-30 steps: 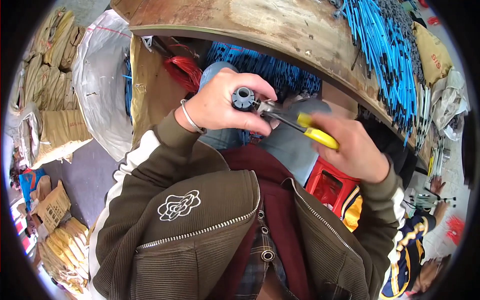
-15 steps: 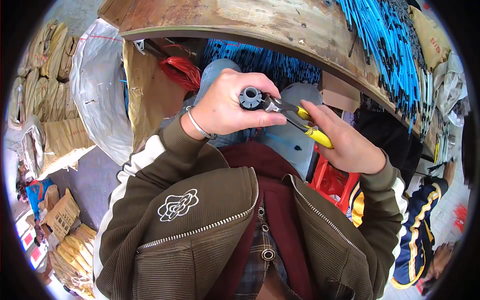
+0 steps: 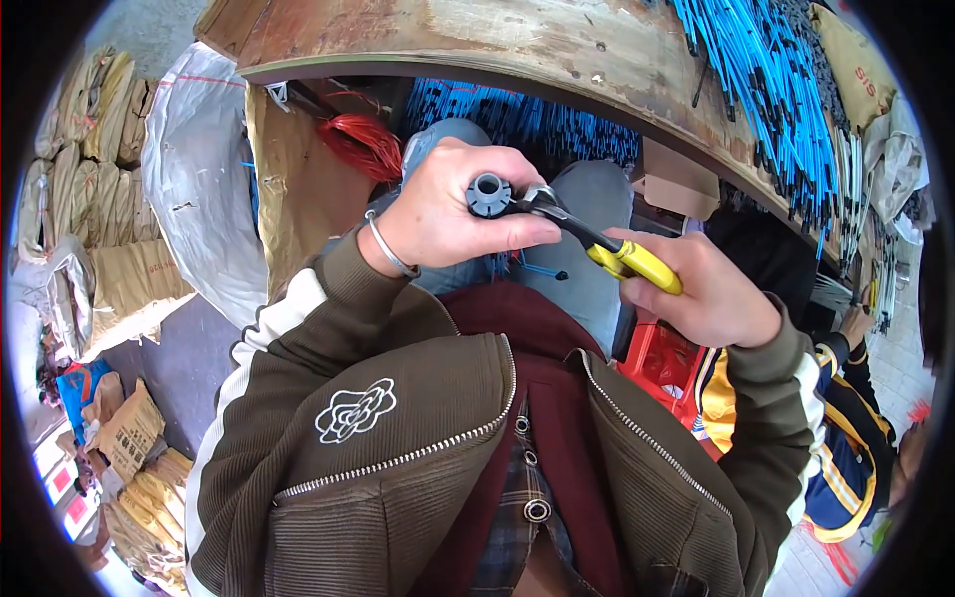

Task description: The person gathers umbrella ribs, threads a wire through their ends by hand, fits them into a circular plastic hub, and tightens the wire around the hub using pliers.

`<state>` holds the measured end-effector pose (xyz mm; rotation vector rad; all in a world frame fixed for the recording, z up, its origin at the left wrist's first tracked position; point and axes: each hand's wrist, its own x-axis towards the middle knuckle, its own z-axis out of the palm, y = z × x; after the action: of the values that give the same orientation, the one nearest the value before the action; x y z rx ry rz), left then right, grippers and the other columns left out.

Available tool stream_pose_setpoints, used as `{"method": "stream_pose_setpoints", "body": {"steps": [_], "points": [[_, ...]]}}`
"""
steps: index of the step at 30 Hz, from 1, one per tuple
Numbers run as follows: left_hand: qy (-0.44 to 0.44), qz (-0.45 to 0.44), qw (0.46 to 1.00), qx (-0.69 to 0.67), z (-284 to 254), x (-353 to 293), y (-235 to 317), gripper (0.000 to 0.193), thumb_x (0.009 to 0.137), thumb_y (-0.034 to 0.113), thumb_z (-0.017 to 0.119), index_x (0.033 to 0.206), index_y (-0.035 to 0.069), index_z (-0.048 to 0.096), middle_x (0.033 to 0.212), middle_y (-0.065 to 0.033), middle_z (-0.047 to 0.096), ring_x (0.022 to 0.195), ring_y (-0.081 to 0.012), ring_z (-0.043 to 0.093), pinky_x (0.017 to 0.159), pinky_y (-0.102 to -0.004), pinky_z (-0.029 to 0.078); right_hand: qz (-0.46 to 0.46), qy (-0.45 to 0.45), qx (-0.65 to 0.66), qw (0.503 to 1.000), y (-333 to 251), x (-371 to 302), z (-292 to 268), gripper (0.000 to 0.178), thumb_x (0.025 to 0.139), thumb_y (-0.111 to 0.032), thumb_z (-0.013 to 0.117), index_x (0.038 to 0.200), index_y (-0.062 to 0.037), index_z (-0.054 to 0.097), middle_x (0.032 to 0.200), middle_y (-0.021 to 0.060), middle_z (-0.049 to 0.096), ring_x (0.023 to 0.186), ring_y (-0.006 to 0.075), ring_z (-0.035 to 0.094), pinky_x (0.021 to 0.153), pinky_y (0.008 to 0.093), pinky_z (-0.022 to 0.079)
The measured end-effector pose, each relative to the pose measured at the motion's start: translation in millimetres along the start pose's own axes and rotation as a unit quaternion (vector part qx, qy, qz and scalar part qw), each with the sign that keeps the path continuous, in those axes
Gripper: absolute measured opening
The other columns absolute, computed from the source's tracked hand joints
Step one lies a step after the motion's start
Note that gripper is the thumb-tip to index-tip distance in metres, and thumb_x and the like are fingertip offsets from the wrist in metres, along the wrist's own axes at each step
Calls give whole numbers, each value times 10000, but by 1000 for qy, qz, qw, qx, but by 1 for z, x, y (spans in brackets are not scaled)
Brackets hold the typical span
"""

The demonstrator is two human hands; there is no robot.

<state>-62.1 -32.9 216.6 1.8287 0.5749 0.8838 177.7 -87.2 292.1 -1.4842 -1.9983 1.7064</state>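
Note:
My left hand (image 3: pixel 453 204) is closed around a dark grey slotted tubular part (image 3: pixel 487 196), its round hollow end facing up. Just right of that opening are the metal jaws of yellow-handled pliers (image 3: pixel 637 261). The jaws sit at the fingertips of my left hand; what they bite on is too small to make out. My right hand (image 3: pixel 701 289) is wrapped round the yellow grips, which lie close together. Below my left hand, a thin blue cable with a black tip (image 3: pixel 545 271) shows against my leg.
A worn wooden bench (image 3: pixel 497 40) spans the far side, with blue rods (image 3: pixel 771 109) heaped at its right. More blue rods (image 3: pixel 517 119) and a red wire bundle (image 3: pixel 363 144) lie beneath. A red crate (image 3: pixel 662 363) stands at right, near another person (image 3: pixel 851 438). Stacked brown sacks (image 3: pixel 99 199) are left.
The pliers' handles have come together as my right hand closed round them and shifted slightly right. My left hand keeps its hold on the part. The person at right has moved.

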Motion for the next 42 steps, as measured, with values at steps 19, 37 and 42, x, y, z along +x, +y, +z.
{"method": "stream_pose_setpoints", "body": {"steps": [19,37,42], "points": [[17,-15,985,-172,7,-4,-24,390,664,83,751,999,15,561,830,-67,626,768,-134,589,723,-269,466,-170,71,415,891,65,8,47,566,746,-103,653,1244,-32,394,1051,169,516,875,321,551,739,404,474],[0,-97,990,-99,-7,-15,-25,417,601,100,794,950,4,586,862,-49,606,804,-114,557,742,-252,439,-263,482,-542,636,55,42,43,524,663,-58,649,1121,-303,579,1146,30,467,1118,253,396,975,509,319],[58,-74,992,-87,-3,-15,-28,454,587,104,805,977,8,593,873,-41,609,797,-108,555,732,-250,441,-222,412,-432,771,43,29,45,538,632,-29,655,1134,-206,583,1106,62,514,1036,252,485,885,412,416]]}}
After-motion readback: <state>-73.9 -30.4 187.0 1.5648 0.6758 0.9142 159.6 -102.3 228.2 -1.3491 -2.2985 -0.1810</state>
